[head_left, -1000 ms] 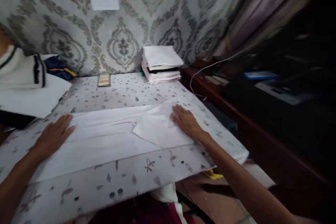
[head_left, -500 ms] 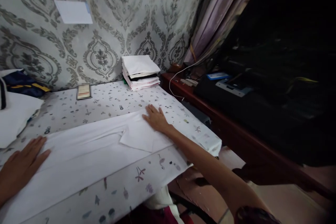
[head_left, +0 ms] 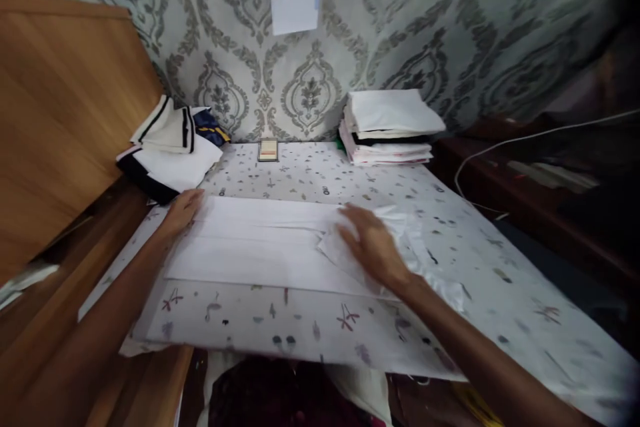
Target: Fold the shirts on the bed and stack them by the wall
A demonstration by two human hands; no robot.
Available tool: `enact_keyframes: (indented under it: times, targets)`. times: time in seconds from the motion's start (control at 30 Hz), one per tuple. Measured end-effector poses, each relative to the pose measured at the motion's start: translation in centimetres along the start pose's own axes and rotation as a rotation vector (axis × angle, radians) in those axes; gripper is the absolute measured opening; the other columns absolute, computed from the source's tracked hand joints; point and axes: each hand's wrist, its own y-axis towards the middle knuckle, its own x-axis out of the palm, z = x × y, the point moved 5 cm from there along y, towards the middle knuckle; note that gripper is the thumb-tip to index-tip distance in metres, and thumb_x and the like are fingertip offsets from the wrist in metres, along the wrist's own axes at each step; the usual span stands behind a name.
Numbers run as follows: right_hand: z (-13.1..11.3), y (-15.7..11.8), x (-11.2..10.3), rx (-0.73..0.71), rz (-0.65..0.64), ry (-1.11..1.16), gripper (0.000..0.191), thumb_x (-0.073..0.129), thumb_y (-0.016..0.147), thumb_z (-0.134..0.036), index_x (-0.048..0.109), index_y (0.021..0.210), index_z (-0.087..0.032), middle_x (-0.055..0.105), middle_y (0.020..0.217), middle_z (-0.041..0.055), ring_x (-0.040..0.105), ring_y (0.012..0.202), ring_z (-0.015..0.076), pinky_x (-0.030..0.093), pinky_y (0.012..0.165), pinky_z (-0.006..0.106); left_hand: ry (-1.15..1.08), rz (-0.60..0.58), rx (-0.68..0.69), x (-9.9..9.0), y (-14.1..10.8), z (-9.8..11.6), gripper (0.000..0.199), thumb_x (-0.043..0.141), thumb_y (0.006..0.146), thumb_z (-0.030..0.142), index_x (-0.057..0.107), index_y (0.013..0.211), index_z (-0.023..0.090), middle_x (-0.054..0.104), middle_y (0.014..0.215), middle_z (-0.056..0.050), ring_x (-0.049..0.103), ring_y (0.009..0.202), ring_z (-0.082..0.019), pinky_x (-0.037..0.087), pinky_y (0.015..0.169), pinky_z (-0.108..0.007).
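Before patterned wallpaper [head_left: 310,90], on a table [head_left: 295,180], has white cloth [head_left: 250,243] laid flat; rests left hand [head_left: 185,210], unclenched, at its left end, right hand [head_left: 373,243], blurred, fingers loose, over its right part.

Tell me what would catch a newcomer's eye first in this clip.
Probably the long white cloth laid out across the patterned tablecloth, with the left hand at its left end and the blurred right hand over its right part. Next comes the stack of folded cloth at the back right, in front of bold grey wallpaper.
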Motion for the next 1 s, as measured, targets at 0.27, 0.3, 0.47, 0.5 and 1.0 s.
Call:
enact_keyframes:
  times: [0.27,0.3,0.47,0.5,1.0]
  targets:
    - [-26.6,-0.3,9.0,-0.709,-0.375,0.088,0.021,0.052,0.096,-0.024,0.066,0.106,-0.011,0.065,0.107,0.0146,0.059,0.101,0.0264,0.055,0.078,0.038,0.084,-0.169,-0.09,0.7,5.5,-0.8,0.034,0.067,0.06,0.035,0.069,0.09,0.019,0.065,0.082,-0.002,0.062,0.085,-0.024,0.048,0.08,-0.033]
    - [-28.1,0.1,9.7,-0.708,-0.362,0.079,0.021,0.05,0.097,-0.021,0.065,0.108,-0.01,0.065,0.108,0.0156,0.059,0.101,0.0265,0.055,0.077,0.038,0.084,-0.187,-0.099,0.8,5.7,-0.9,0.033,0.068,0.059,0.035,0.068,0.088,0.02,0.063,0.079,-0.001,0.061,0.082,-0.023,0.047,0.077,-0.033]
    - [-31.5,2.1,11.7,-0.634,-0.35,0.04,0.021,0.049,0.095,-0.01,0.063,0.109,-0.006,0.066,0.106,0.0203,0.063,0.1,0.0274,0.056,0.07,0.036,0.048,-0.265,-0.126,0.9,6.0,-1.3,0.025,0.07,0.055,0.036,0.065,0.074,0.02,0.059,0.07,0.001,0.057,0.073,-0.02,0.041,0.065,-0.029]
    - [-31.8,2.4,12.0,-0.631,-0.36,0.032,0.019,0.051,0.093,-0.009,0.063,0.108,-0.005,0.067,0.103,0.0205,0.064,0.098,0.0272,0.056,0.069,0.035,0.037,-0.274,-0.128,0.9,6.0,-1.3,0.024,0.07,0.054,0.035,0.063,0.071,0.02,0.058,0.068,0.002,0.056,0.071,-0.02,0.04,0.064,-0.029]
    - [-23.5,4.1,8.4,0.167,-0.264,0.7,0.027,0.058,0.077,-0.018,0.063,0.103,-0.02,0.07,0.09,0.0016,0.064,0.085,0.0197,0.05,0.078,0.031,-0.252,-0.274,-0.127,-2.0,5.3,5.9,0.034,0.068,0.051,0.037,0.057,0.078,0.02,0.053,0.06,0.005,0.049,0.053,-0.014,0.032,0.046,-0.022]
